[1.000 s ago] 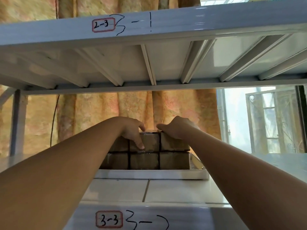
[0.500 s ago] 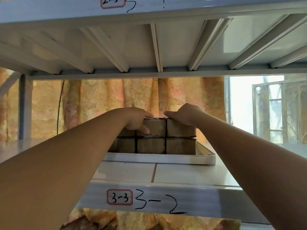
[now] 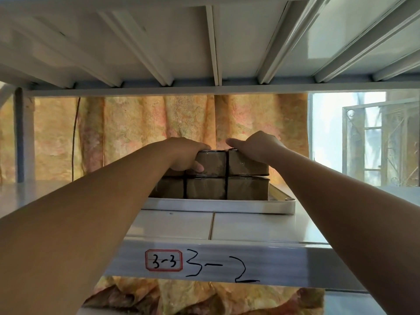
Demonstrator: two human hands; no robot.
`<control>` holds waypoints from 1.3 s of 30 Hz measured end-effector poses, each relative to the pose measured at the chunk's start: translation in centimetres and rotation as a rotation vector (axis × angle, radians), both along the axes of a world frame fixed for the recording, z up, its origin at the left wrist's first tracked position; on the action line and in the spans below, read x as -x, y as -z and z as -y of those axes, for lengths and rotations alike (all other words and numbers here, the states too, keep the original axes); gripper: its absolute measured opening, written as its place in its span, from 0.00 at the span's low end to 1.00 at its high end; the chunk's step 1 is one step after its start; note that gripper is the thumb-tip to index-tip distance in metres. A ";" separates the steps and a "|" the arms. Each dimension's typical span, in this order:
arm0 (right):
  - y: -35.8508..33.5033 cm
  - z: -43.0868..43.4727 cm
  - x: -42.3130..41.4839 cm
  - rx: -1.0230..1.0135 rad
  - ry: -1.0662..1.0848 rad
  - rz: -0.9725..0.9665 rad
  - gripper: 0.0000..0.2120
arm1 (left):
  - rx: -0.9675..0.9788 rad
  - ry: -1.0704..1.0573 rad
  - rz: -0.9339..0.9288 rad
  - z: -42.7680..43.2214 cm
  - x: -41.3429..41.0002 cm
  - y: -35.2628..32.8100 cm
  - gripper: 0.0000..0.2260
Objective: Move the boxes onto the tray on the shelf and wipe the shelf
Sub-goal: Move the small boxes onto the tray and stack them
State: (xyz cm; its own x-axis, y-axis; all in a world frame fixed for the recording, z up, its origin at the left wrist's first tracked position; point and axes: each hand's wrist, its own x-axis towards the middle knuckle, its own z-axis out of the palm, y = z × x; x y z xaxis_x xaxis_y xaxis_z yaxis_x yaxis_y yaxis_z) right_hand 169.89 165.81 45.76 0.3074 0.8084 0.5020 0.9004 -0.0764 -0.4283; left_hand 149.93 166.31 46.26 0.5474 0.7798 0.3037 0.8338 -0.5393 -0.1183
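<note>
On the boxes (image 3: 211,164), both hands unmoved, view tilted lower.

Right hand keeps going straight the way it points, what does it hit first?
The right hand points left across the top row of brown wrapped boxes. First contact is probably the left hand; their fingertips are nearly meeting, though depth is unclear.

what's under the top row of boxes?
A lower row of brown boxes, three showing, standing in the white tray. The left hand and forearm cover the left end; rows behind are hidden.
</note>
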 end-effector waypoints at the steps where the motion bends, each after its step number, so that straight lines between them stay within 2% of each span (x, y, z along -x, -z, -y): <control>1: 0.0 -0.1 -0.1 -0.006 -0.007 -0.013 0.30 | -0.003 0.001 -0.002 -0.1 0.0 0.0 0.27; 7: 0.4 -0.7 -0.1 -0.010 -0.082 -0.056 0.25 | -0.023 0.020 -0.012 -0.2 0.0 0.2 0.26; 12: 0.3 -0.4 -0.1 0.025 -0.085 -0.084 0.31 | -0.026 0.024 -0.009 0.0 0.0 0.3 0.27; 18: 0.4 0.4 0.4 0.034 -0.074 -0.110 0.32 | -0.084 -0.017 0.060 -0.1 -0.2 1.3 0.33; 22: 0.0 1.4 0.5 -0.002 -0.110 -0.248 0.39 | -0.238 -0.087 0.035 0.8 -1.0 1.6 0.39; 24: -0.3 1.6 0.5 -0.063 -0.087 -0.215 0.37 | -0.308 -0.017 0.118 1.1 -1.6 1.8 0.37; 27: -0.5 2.2 0.1 -0.169 -0.017 -0.022 0.29 | -0.449 0.122 0.288 1.7 -2.9 1.9 0.28; 31: -0.3 3.5 -0.6 -0.310 -0.003 -0.032 0.25 | -0.521 0.298 0.425 2.8 -4.7 2.3 0.15; 35: 1.2 3.9 -1.6 -0.340 0.014 -0.047 0.20 | -0.631 0.370 0.431 2.7 -6.4 3.0 0.16; 37: 2.0 4.3 -2.3 -0.319 0.024 -0.068 0.19 | -0.617 0.396 0.461 2.9 -7.3 3.0 0.17; 39: 2.7 5.0 -3.1 -0.291 0.054 -0.063 0.18 | -0.604 0.416 0.495 3.4 -8.1 2.8 0.14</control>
